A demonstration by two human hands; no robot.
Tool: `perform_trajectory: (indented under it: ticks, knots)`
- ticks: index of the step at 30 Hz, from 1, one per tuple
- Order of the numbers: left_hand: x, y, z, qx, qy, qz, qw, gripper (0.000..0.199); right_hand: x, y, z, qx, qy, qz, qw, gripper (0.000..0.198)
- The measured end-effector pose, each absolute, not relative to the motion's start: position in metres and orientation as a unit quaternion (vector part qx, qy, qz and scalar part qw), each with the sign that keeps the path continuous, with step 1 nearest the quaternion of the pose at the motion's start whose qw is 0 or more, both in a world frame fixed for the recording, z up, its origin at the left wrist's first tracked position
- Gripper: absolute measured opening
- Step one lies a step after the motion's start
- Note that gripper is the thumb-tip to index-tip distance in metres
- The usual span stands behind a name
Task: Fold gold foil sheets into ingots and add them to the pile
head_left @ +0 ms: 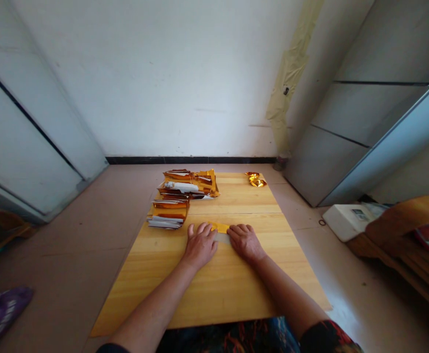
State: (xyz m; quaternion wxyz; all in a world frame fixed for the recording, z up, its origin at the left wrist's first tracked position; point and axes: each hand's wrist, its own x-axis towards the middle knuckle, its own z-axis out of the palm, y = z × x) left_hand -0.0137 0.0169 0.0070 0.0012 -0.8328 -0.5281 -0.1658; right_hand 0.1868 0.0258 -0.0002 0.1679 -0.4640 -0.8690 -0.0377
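Gold-and-grey sheet (pixel 219 228): one, mid-desk (pixel 221 289), lying between left hand (pixel 200 245) and right hand (pixel 247 242), fingers touching both ends; whether either grip pinches or merely presses, cannot tell. Gold-and-white stacks (pixel 170 209): far left. Crumpled gold foil (pixel 257 183): far right.

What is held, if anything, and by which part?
Paper, the left hand at its left end, the right hand at its right; whether they pinch or only press it cannot be told.
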Motion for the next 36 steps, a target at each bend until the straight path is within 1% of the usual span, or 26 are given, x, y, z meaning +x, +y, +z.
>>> perform_trajectory:
  ticks: [5, 11, 13, 16, 19, 21, 24, 27, 29, 33, 36]
  knots:
    - [-0.008, 0.024, 0.011, -0.844, -0.520, -0.133, -0.003, 0.024, 0.195, 0.023, -0.009, -0.453, -0.863, -0.027, 0.224, 0.023]
    - [-0.004, 0.029, 0.011, -0.852, -0.513, -0.100, -0.029, 0.021, 0.196, 0.021, -0.007, -0.454, -0.864, -0.030, 0.216, 0.022]
    - [-0.003, 0.028, 0.010, -0.853, -0.511, -0.105, -0.026, 0.024, 0.194, 0.021, -0.004, -0.454, -0.865, -0.027, 0.213, 0.021]
    - [-0.003, 0.023, 0.007, -0.856, -0.504, -0.111, -0.017, 0.035, 0.190, 0.021, 0.000, -0.452, -0.866, -0.013, 0.214, 0.019]
    - [-0.004, 0.018, 0.003, -0.854, -0.508, -0.110, -0.007, 0.035, 0.189, 0.022, -0.002, -0.460, -0.858, 0.015, 0.226, 0.019]
    - [-0.004, 0.016, -0.001, -0.852, -0.511, -0.117, 0.000, 0.035, 0.193, 0.025, -0.007, -0.466, -0.847, 0.046, 0.251, 0.023]
    - [-0.003, 0.014, -0.003, -0.851, -0.510, -0.125, 0.010, 0.036, 0.203, 0.031, -0.018, -0.472, -0.819, 0.099, 0.310, 0.036]
    - [-0.003, 0.012, -0.001, -0.850, -0.511, -0.130, 0.009, 0.036, 0.209, 0.034, -0.024, -0.472, -0.802, 0.118, 0.348, 0.045]
    - [-0.003, 0.012, 0.002, -0.848, -0.514, -0.131, 0.008, 0.035, 0.206, 0.032, -0.022, -0.461, -0.813, 0.111, 0.339, 0.042]
    - [-0.005, 0.013, 0.006, -0.844, -0.522, -0.119, -0.002, 0.033, 0.193, 0.022, -0.009, -0.446, -0.854, 0.067, 0.258, 0.027]
    - [-0.008, 0.017, 0.007, -0.844, -0.525, -0.109, -0.017, 0.033, 0.186, 0.017, -0.002, -0.451, -0.865, 0.040, 0.217, 0.027]
